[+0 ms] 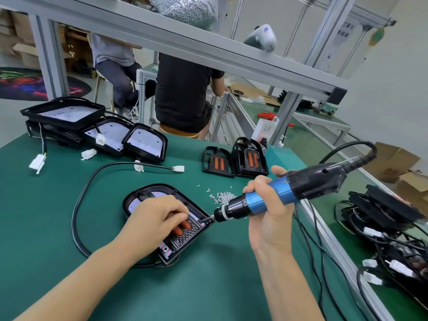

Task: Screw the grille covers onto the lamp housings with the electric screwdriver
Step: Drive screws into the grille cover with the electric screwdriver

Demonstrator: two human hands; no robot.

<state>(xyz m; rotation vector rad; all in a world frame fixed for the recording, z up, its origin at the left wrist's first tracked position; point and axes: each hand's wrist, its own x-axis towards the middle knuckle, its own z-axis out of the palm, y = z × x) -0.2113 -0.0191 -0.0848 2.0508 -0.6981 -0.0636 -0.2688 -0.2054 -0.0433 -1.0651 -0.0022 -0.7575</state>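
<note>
A black lamp housing point(148, 193) lies on the green mat in front of me, with a black grille cover point(185, 237) with two orange strips set into it. My left hand point(152, 218) presses down on the cover, fingers curled over the orange strips. My right hand point(266, 200) grips the blue and black electric screwdriver point(273, 198), which lies almost level. Its bit touches the housing's right edge. A small heap of silver screws point(223, 196) lies just behind the screwdriver's tip.
Several open housings point(146, 142) with white connectors are stacked at the back left. Two grille covers point(234, 162) stand at the back centre. A black cable point(78, 205) loops left of the housing. More black parts and wires point(389, 223) fill the right. Two people sit beyond the table.
</note>
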